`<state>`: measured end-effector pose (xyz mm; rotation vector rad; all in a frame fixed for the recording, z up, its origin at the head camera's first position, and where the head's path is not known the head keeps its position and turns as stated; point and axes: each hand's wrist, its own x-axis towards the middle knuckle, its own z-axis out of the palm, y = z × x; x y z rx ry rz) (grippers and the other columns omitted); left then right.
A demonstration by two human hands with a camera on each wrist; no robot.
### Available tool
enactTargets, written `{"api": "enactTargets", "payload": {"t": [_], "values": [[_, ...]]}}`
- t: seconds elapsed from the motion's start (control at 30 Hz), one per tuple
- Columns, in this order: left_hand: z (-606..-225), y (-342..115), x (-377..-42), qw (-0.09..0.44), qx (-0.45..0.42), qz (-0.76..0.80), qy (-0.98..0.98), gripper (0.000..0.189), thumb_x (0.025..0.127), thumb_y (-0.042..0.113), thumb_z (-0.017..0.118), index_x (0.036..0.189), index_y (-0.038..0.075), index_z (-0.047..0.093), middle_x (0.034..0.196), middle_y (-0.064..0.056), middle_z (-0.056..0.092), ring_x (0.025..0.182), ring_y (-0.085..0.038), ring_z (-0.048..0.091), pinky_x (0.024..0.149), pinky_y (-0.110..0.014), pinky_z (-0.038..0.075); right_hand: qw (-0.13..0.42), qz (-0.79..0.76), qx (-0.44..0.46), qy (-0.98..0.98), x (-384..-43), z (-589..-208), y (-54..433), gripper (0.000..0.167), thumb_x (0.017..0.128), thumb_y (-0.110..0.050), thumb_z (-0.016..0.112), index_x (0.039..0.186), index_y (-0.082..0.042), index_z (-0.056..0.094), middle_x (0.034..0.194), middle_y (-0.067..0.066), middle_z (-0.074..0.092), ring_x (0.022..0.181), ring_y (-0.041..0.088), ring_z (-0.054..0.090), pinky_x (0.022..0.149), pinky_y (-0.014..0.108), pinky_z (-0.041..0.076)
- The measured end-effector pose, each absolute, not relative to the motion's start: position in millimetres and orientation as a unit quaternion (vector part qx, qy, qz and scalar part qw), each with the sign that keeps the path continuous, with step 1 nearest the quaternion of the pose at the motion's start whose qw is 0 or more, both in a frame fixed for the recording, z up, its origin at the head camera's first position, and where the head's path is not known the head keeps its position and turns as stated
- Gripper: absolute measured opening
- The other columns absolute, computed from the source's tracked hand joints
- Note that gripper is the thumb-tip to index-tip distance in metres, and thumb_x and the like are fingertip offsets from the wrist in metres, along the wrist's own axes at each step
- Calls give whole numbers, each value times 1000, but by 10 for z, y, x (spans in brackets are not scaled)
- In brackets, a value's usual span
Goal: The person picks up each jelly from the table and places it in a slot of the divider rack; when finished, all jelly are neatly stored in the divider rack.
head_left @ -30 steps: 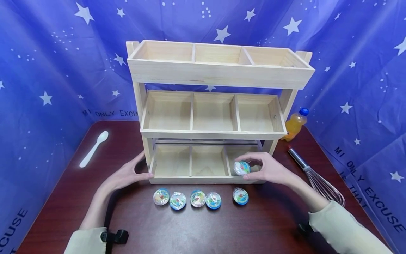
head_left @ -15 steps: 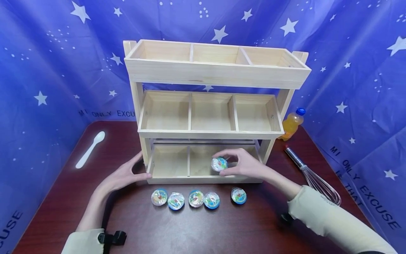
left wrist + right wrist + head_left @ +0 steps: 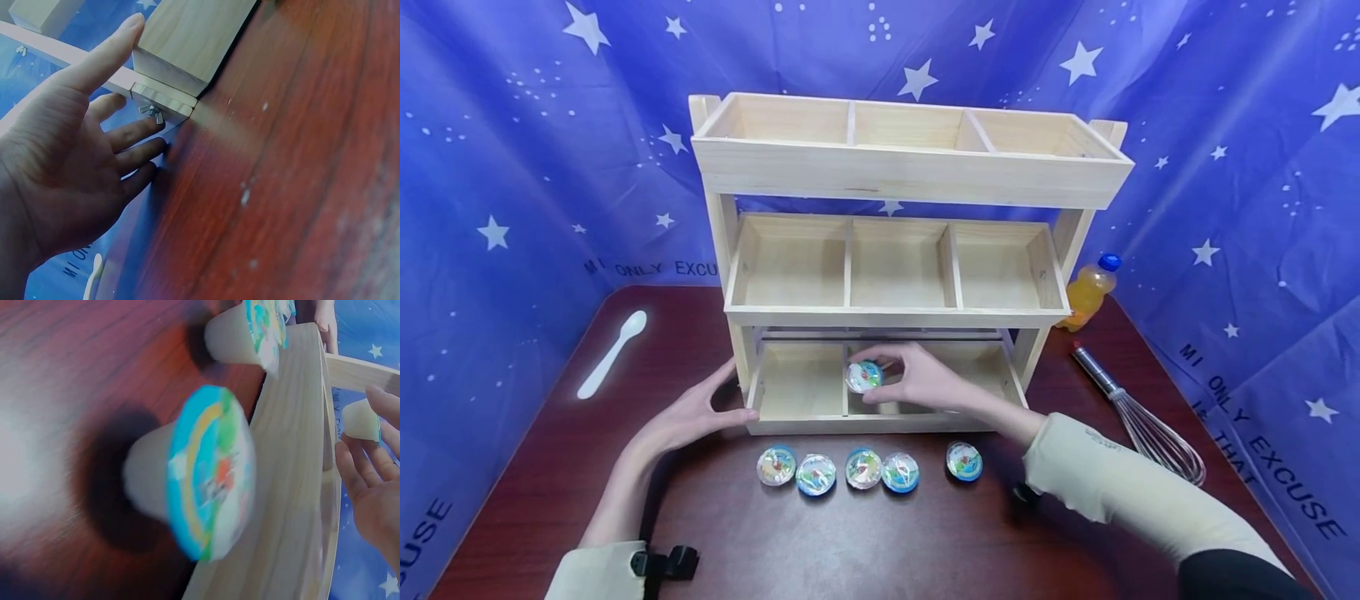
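Observation:
My right hand [image 3: 921, 379] pinches a small jelly cup [image 3: 863, 377] by its sides, thumb in front and fingers behind. The cup hangs over the bottom tier of a wooden rack [image 3: 865, 425], at the middle compartment near its left divider. In the right wrist view the pale body of the held jelly cup [image 3: 361, 419] shows, with its printed lid facing away. My left hand [image 3: 692, 417] is at the rack's lower left corner, thumb at the front edge. The left wrist view shows its relaxed fingers beside a wing nut [image 3: 152, 112] on the rack's side.
Several jelly cups [image 3: 816, 475] stand in a row before the rack, with one cup [image 3: 964, 462] apart at the right. A white spoon [image 3: 613, 354] lies left. A whisk [image 3: 1138, 417] and a bottle of orange drink [image 3: 1088, 293] are at the right.
My right hand has carried the jelly cup leftward along the bottom tier, from the right compartment to the middle one. The left hand has stayed at the rack's corner.

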<state>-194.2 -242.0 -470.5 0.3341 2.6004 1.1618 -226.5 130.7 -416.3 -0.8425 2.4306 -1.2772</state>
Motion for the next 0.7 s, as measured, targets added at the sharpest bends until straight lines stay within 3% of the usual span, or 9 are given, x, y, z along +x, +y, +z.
{"api": "enactTargets", "payload": {"t": [0.27, 0.7], "values": [[-4686, -2401, -1920, 139, 116, 396, 900, 106, 90, 50, 75, 167, 18, 10, 171, -21, 19, 156, -48, 21, 119, -74, 24, 128, -410, -299, 852, -2409, -4145, 1050, 50, 84, -22, 85, 131, -20, 69, 116, -1, 75, 101, 16, 70, 91, 35, 59], [-4678, -2406, -1924, 142, 118, 393, 901, 106, 90, 49, 75, 167, 20, 9, 170, -24, 20, 155, -50, 22, 117, -75, 26, 203, -447, -285, 823, -2629, -4149, 707, 57, 87, -17, 81, 141, -14, 62, 125, 5, 70, 111, 21, 66, 93, 26, 54]]}}
